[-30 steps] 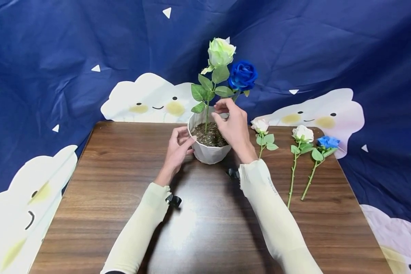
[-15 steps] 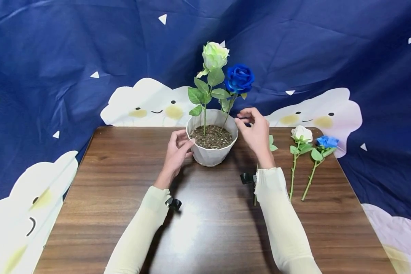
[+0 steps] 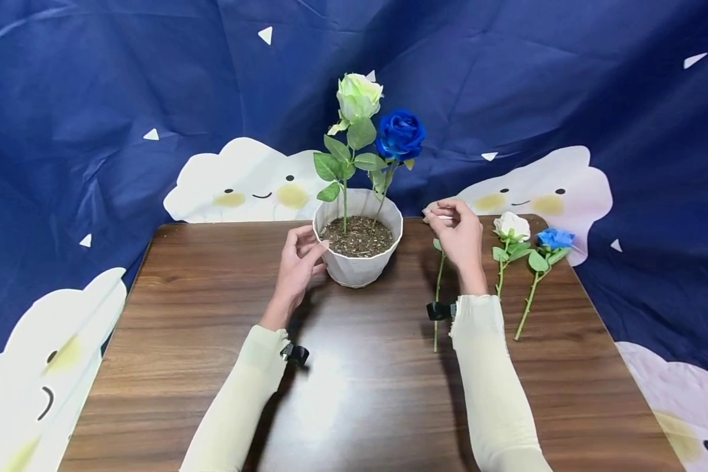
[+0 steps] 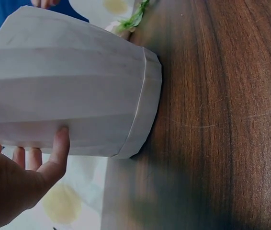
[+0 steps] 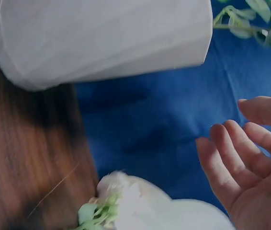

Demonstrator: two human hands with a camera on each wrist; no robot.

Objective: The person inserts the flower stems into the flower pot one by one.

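Note:
My left hand [image 3: 297, 265] holds the side of a white faceted flower pot [image 3: 358, 270], its thumb on the near wall just below the rim and its other fingers farther round. Dark soil [image 3: 360, 239] fills the pot's lower part. Upright in it stand a pale green-white rose [image 3: 358, 98] and a deep blue rose [image 3: 400, 135]. To the pot's right, my right hand [image 3: 460, 237] hovers with loosely bent fingers and holds nothing. Below it lies a pale rose [image 3: 438, 282], its bloom mostly hidden by the hand in the head view; the right wrist view shows that bloom blurred.
Farther right on the brown wooden table [image 3: 212, 314] lie a white rose [image 3: 512, 227] and a lighter blue rose [image 3: 556, 238], stems towards me. A dark blue curtain [image 3: 153, 78] with cloud faces hangs directly behind the table's far edge.
My right hand has moved from over the pot rightwards and down to the lying pale rose, uncovering the blue rose's stem in the soil. The left hand stays at the pot.

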